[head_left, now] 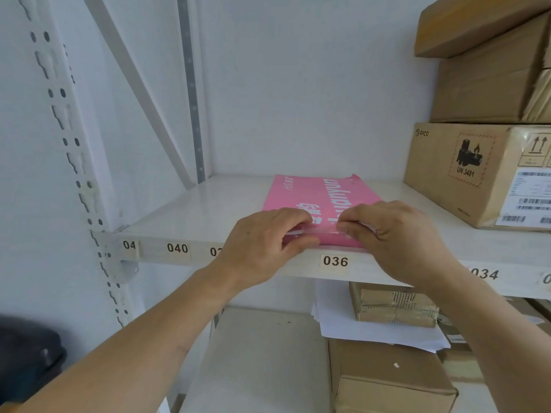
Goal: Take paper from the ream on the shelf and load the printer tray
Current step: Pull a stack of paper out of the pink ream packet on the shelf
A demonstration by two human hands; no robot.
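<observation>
At the near edge of the white shelf (190,216), both hands work at a pink paper ream (316,201).

Left hand (262,245) and right hand (396,234) pinch the wrapper's near end, fingers closed on its torn flap. Below lie loose white sheets (372,329) under a small parcel (393,305). Farther right, a brown carton (477,171) marked UN 3481 sits under more boxes.

Two bare forearms in view, no sleeves showing. Left hand (262,242) and right hand (396,234): no rings, watch, gloves or bracelets. Fingernails short, unpainted.
</observation>
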